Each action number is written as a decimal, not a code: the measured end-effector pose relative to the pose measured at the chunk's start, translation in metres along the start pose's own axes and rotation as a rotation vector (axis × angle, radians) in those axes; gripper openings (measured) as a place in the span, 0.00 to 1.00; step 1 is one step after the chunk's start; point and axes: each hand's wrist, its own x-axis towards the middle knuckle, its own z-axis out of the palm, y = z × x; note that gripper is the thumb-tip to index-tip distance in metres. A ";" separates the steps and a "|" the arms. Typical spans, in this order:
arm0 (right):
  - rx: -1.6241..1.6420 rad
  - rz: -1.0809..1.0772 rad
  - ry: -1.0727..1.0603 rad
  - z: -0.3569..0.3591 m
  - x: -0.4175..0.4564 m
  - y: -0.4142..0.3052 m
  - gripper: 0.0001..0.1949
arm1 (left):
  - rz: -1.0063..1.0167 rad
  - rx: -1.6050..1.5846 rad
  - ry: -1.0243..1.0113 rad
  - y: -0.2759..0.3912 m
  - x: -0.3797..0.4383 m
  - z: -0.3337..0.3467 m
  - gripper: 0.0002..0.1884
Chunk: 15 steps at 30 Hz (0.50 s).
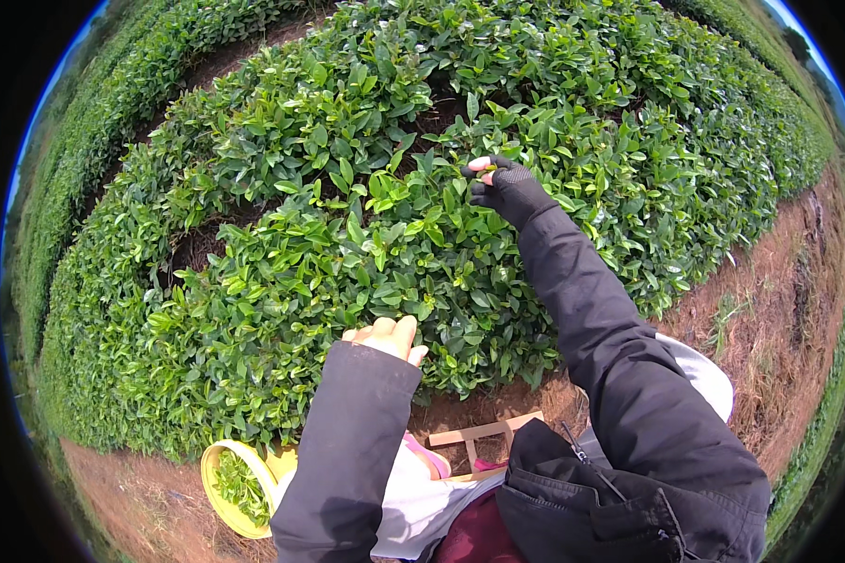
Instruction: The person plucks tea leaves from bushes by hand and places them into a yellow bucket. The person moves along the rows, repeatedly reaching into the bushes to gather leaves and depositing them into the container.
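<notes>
A broad bed of leafy green bushes, apparently tea [422, 232], lies in front of me. My right hand [510, 186], in a black fingerless glove, reaches over the foliage. Its thumb and index finger pinch a small yellowish-green shoot [491, 169]. Closer to my body, my bare left hand [387, 338] is at the near side of the bushes with its fingers curled. The hand's back and the dark sleeve hide its palm, so I cannot see whether it holds anything. Picked leaves [241, 487] lie inside a yellow bucket [207, 485] to the left of my left forearm.
Below the bushes, a light wooden frame [479, 431] rests on brown soil near a pink shoe [433, 457]. A white object [700, 376] shows partly behind my right arm. Dry, grassy ground [767, 295] slopes away at right. Another hedge row [105, 119] runs along the upper left.
</notes>
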 end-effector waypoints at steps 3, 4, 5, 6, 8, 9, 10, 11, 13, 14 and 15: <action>0.035 -0.264 0.301 -0.088 0.034 -0.045 0.14 | 0.078 -0.010 0.034 0.006 0.017 0.020 0.21; 0.004 -0.214 0.298 -0.069 0.053 -0.042 0.14 | 0.013 0.037 0.017 0.000 0.000 0.005 0.21; -0.096 -0.204 0.358 -0.073 0.051 -0.061 0.15 | 0.032 0.027 0.013 0.001 0.007 0.010 0.21; -0.172 -0.166 0.382 -0.075 0.051 -0.074 0.13 | 0.060 0.011 0.024 0.002 0.014 0.018 0.20; -0.274 -0.134 0.315 -0.050 0.073 -0.070 0.10 | 0.030 0.051 0.041 -0.001 0.000 0.007 0.19; -0.362 -0.134 0.340 -0.046 0.082 -0.072 0.11 | 0.036 0.054 0.046 -0.001 0.000 0.006 0.17; -0.462 -0.135 0.307 -0.050 0.092 -0.070 0.10 | 0.041 0.058 0.051 0.000 -0.001 0.004 0.16; -0.668 -0.086 0.319 -0.060 0.093 -0.073 0.11 | 0.062 0.049 0.058 0.001 0.004 0.008 0.14; -1.075 0.024 0.335 -0.080 0.094 -0.081 0.13 | 0.078 0.032 0.052 0.003 0.013 0.015 0.17; -1.348 0.026 0.330 -0.093 0.100 -0.085 0.16 | 0.083 0.029 0.052 0.005 0.016 0.014 0.18; -1.609 0.026 0.310 -0.084 0.104 -0.082 0.19 | 0.074 0.041 0.050 0.003 0.014 0.013 0.18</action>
